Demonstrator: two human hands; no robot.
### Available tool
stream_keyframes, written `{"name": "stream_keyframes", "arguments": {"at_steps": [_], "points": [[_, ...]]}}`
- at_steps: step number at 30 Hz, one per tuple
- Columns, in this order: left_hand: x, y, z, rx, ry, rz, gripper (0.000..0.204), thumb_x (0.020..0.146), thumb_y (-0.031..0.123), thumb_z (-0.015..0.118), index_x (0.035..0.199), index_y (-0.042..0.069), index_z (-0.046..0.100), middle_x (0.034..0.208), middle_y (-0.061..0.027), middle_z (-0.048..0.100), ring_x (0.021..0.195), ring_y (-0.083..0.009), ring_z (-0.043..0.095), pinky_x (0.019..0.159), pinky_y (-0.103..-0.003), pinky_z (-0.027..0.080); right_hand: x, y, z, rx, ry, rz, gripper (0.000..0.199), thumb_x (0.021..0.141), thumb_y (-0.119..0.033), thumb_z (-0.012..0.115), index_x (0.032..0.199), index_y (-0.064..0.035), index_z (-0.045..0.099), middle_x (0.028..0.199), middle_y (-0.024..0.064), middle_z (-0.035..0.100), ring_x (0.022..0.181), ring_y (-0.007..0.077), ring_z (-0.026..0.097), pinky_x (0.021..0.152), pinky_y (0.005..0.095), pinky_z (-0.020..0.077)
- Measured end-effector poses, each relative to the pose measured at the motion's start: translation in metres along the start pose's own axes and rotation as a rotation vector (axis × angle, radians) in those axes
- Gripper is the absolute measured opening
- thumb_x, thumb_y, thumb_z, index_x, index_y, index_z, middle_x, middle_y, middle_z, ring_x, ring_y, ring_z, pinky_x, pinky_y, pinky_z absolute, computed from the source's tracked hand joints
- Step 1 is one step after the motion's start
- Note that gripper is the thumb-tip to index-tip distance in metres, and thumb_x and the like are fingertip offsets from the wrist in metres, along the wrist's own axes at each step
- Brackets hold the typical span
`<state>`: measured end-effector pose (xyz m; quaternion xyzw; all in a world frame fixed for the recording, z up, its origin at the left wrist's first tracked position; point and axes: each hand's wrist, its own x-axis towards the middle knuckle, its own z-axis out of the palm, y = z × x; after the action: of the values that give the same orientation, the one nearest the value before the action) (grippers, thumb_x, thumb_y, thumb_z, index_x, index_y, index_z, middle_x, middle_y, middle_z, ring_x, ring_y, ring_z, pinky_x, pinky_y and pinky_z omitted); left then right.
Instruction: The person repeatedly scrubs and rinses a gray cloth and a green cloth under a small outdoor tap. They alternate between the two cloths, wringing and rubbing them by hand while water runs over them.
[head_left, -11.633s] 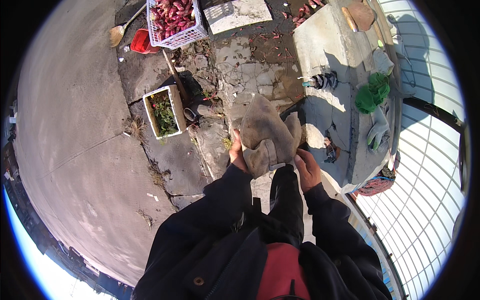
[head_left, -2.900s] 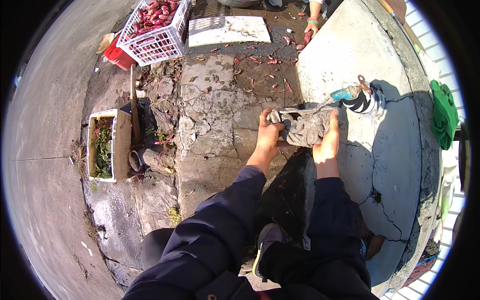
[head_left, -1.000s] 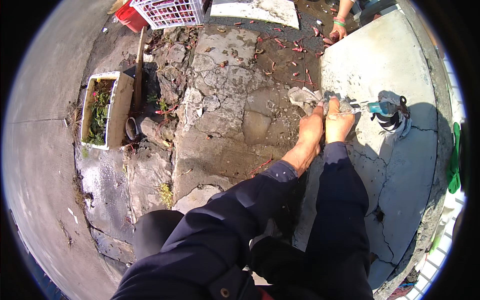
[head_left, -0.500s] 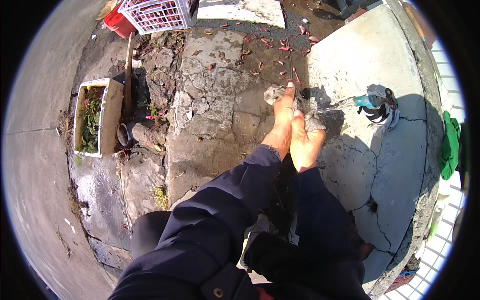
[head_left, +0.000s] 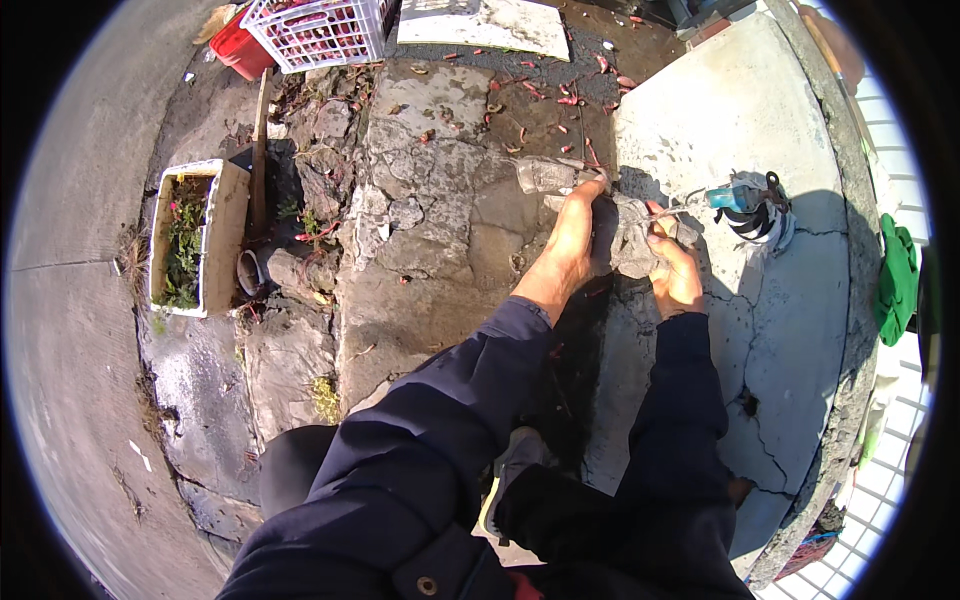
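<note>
A wet grey cloth (head_left: 632,238) is stretched between my two hands above the joint between the brown paving and the pale concrete slab (head_left: 770,330). My left hand (head_left: 574,228) closes on its left part, and a loose end sticks out beyond the fingers. On the right part, my right hand (head_left: 680,272) grips with thumb and fingers. Right of the hands, a teal, black and white bundle (head_left: 750,210) sits on the slab; its kind is unclear. Both dark blue sleeves come up from the lower edge.
A planter box (head_left: 228,240) with greenery stands at left. At the far left are a red bucket (head_left: 238,50) and a white crate (head_left: 318,38), beside a white board (head_left: 484,27). Red scraps litter the far ground. Cracks cross the slab; a green cloth (head_left: 897,280) hangs at right.
My hands were close together on the bunched cloth. Now they are apart, the right one moved to the right, and the cloth is spread out between them.
</note>
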<state>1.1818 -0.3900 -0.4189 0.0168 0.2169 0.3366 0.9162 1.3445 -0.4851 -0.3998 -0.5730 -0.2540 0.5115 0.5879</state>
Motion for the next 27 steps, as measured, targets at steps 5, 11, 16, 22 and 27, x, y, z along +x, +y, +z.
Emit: {"name": "stream_keyframes", "arguments": {"at_steps": [5, 11, 16, 22, 27], "points": [[-0.002, -0.005, -0.005, 0.266, -0.022, 0.063, 0.029, 0.103, 0.022, 0.056, 0.120, 0.001, 0.063, 0.108, -0.0072, 0.069, 0.096, -0.0173, 0.064, 0.086, -0.032, 0.051, -0.003, -0.006, 0.024, -0.409, 0.022, -0.002, 0.051, 0.088, -0.026, 0.083, 0.127, 0.0003, 0.063, 0.111, 0.0046, 0.068, 0.095, 0.0122, 0.062, 0.086, 0.0294, 0.0494], [0.014, -0.015, -0.020, 0.284, 0.192, 0.247, 0.014, 0.091, 0.007, 0.075, 0.100, 0.005, 0.064, 0.087, -0.0036, 0.068, 0.081, -0.0126, 0.063, 0.076, -0.029, 0.052, 0.002, -0.007, 0.036, -0.442, 0.323, -0.258, 0.027, 0.095, -0.017, 0.075, 0.109, 0.0052, 0.071, 0.091, 0.0007, 0.069, 0.083, 0.0079, 0.057, 0.078, 0.0244, 0.0463], [0.024, -0.013, -0.047, 0.237, 0.252, 0.301, 0.023, 0.088, 0.003, 0.073, 0.105, 0.008, 0.060, 0.093, -0.0020, 0.065, 0.083, -0.0113, 0.059, 0.076, -0.028, 0.048, 0.001, -0.019, 0.026, 0.274, 0.125, -0.025, 0.039, 0.099, -0.021, 0.060, 0.128, 0.0053, 0.060, 0.127, 0.0159, 0.068, 0.118, 0.0286, 0.064, 0.106, 0.0429, 0.0460], [0.005, -0.025, -0.053, 0.753, 0.448, 0.303, 0.067, 0.095, 0.036, 0.071, 0.150, 0.009, 0.042, 0.131, -0.0164, 0.061, 0.123, -0.0253, 0.057, 0.102, -0.040, 0.045, 0.010, -0.007, 0.032, 0.215, 0.168, -0.180, 0.033, 0.096, -0.014, 0.061, 0.125, 0.0029, 0.061, 0.121, 0.0136, 0.069, 0.115, 0.0268, 0.065, 0.104, 0.0423, 0.0469], [0.000, -0.037, -0.036, -0.070, 0.075, -0.309, 0.075, 0.097, 0.068, 0.053, 0.147, 0.014, 0.043, 0.141, -0.0211, 0.052, 0.134, -0.0333, 0.048, 0.107, -0.055, 0.042, -0.001, 0.008, 0.080, -0.440, 0.292, -0.336, 0.031, 0.092, -0.007, 0.074, 0.118, 0.0021, 0.059, 0.111, 0.0067, 0.068, 0.095, 0.0143, 0.063, 0.085, 0.0298, 0.0519]]}}
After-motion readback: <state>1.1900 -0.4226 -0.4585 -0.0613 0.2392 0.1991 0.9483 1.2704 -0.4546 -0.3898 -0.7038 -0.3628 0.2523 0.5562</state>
